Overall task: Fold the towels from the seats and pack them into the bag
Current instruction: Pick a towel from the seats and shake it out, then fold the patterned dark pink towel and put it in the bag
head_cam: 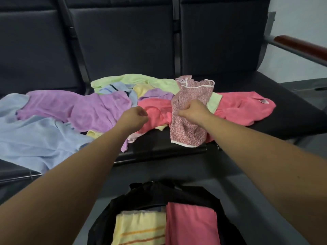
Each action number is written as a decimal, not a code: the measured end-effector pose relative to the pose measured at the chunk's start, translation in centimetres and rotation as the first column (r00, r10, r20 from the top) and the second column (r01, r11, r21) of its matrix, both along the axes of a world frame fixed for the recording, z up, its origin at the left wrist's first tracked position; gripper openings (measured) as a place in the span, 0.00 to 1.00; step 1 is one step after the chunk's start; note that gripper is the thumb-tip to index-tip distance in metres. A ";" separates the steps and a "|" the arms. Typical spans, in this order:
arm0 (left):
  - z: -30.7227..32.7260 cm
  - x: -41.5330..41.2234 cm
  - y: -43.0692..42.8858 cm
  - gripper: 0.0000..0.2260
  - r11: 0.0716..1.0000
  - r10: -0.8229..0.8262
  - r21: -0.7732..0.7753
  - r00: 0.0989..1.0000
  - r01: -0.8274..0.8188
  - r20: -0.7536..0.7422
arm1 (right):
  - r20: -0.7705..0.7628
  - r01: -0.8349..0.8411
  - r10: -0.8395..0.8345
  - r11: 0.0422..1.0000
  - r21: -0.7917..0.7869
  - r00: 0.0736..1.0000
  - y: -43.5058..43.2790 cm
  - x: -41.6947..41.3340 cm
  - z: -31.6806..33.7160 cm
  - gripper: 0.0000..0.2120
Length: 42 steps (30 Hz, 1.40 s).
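Several crumpled terry towels (99, 110) are strewn over the padded seats (238, 80). A speckled, white-edged towel (187, 131) is clenched in the right hand (192, 112), right of centre; whether anything is held by the curled left hand (134, 117) cannot be told.

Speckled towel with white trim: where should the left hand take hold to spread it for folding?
The near white-trimmed corner, approached from the front edge of the seat. The speckled towel drapes toward the person with that hem flat and uncovered, while the right hand bunches its middle.
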<state>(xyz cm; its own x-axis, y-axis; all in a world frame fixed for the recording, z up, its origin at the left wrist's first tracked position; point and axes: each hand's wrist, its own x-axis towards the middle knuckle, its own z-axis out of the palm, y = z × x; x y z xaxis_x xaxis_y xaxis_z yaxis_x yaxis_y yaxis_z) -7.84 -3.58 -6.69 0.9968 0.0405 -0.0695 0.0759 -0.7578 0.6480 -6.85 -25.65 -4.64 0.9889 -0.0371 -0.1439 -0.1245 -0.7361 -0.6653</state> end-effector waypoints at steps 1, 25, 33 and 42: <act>-0.8 0.3 -0.2 0.12 0.999 -0.024 0.030 1.000 0.024 -0.004 | -0.029 0.022 -0.024 0.997 -0.070 0.999 0.1 0.5 -1.1 0.23; 9.8 -7.8 -3.3 0.31 0.663 -0.311 -0.709 0.950 0.241 0.032 | 0.497 -0.185 -0.140 0.815 0.549 0.856 0.2 -6.8 12.0 0.11; 17.9 -13.4 -3.9 0.12 0.573 -0.101 -0.763 0.950 0.299 0.296 | 0.470 -0.244 -0.077 0.775 0.584 0.879 1.0 -13.2 20.5 0.11; 25.0 -20.3 -1.4 0.15 0.432 -0.414 -0.771 0.862 0.468 0.291 | 0.312 -0.423 0.285 0.588 0.689 0.906 -0.9 -19.5 23.1 0.04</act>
<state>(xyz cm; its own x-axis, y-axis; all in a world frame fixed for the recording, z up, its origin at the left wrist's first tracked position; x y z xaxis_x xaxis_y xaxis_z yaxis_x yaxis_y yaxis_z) -28.10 -5.02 18.36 0.8652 -0.4510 0.2193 -0.1634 0.1598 0.9735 -26.31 -26.51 18.44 0.9100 0.3692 0.1889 0.1896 0.0348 -0.9813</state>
